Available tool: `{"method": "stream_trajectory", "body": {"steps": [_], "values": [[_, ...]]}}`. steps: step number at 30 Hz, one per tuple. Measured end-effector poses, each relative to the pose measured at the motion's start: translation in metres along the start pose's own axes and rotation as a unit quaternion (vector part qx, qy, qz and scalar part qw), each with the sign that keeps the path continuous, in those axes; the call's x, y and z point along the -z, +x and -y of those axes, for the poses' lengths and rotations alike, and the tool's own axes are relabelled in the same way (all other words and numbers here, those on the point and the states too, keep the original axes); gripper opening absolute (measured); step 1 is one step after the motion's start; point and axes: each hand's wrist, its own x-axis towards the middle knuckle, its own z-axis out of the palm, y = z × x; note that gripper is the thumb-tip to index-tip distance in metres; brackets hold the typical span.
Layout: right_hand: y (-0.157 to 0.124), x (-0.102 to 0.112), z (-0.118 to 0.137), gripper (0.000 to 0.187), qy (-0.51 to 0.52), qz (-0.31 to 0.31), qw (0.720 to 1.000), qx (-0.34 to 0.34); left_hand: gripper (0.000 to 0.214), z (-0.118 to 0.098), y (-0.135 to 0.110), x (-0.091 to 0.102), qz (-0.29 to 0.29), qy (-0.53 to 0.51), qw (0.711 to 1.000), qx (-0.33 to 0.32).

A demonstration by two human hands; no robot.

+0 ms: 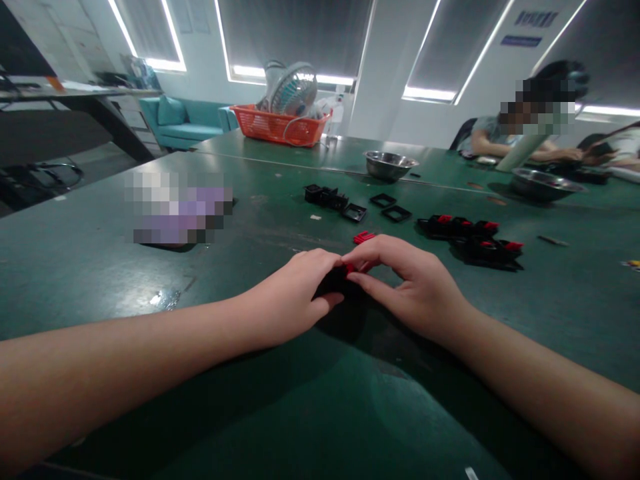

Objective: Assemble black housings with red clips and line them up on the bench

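Note:
My left hand (295, 290) and my right hand (405, 283) meet at the middle of the green table (100, 267), fingers curled around a small black part with a red tab (343, 277). Most of that part is hidden by my fingers. A loose red piece (363, 237) lies just beyond my right fingertips. Further right sit finished black parts with red tabs (473, 237). Empty black frames (350, 203) lie in a group further back.
Two steel bowls (390, 163) (545, 183) stand on the far side. An orange basket (280, 125) with a fan sits at the back. A person sits at the far right with arms on the table. A blurred object lies at the left.

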Motion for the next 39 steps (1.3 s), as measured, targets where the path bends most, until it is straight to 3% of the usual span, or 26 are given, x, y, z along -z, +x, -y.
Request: {"method": "stream_trajectory", "body": {"steps": [39], "values": [[0.0,-0.0002,-0.0002,0.016,0.0,-0.003,1.0,0.011,0.03,0.0004,0.0018,0.0005,0.008,-0.002,1.0,0.001]]}}
